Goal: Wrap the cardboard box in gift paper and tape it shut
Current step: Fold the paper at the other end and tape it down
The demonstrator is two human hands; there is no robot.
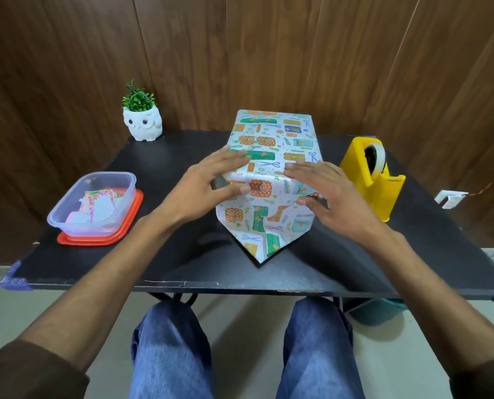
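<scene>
Head cam: box (273,145) sits mid table (159,254), paper (264,210) already round it. Left hand (208,182) & right hand (330,194) press it flat, fingers straight, no grip. Pointy near flap (264,246) not folded up yet; I think it needs tape (372,177), on the right.

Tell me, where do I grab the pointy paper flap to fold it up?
Pinch the flap near its tip, coming from your own side. It tapers to a point facing you and slopes down onto the table, so the tip is probably easiest to lift.
</scene>
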